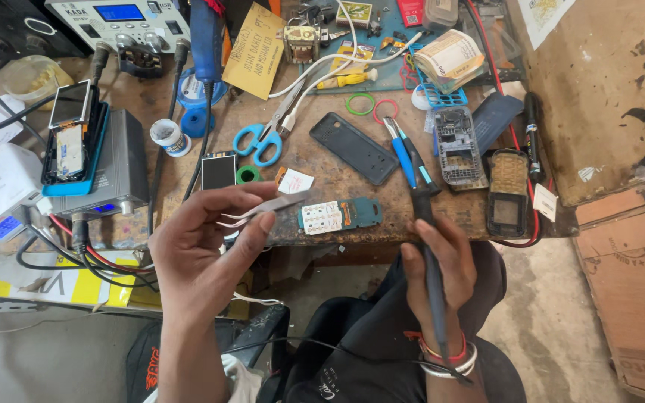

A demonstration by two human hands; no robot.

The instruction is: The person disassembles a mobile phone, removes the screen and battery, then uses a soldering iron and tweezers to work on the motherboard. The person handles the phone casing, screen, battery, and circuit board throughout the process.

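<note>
My left hand [203, 239] pinches a pair of metal tweezers [270, 207], tips pointing right toward a small green phone circuit board [339, 216] lying at the bench's front edge. My right hand [438, 261] grips a dark pen-shaped soldering iron [428, 246] with a blue collar, its tip [390, 123] pointing up over the bench; its cable runs down across my lap. The board lies between the two hands, and neither hand touches it.
On the wooden bench [322, 168] lie a black phone back cover [354, 147], a grey phone frame [460, 147], another opened phone [508, 191], blue scissors [260, 139], a small screen [219, 171], and a grey station [113, 160] at left. Cardboard boxes [628, 291] stand at right.
</note>
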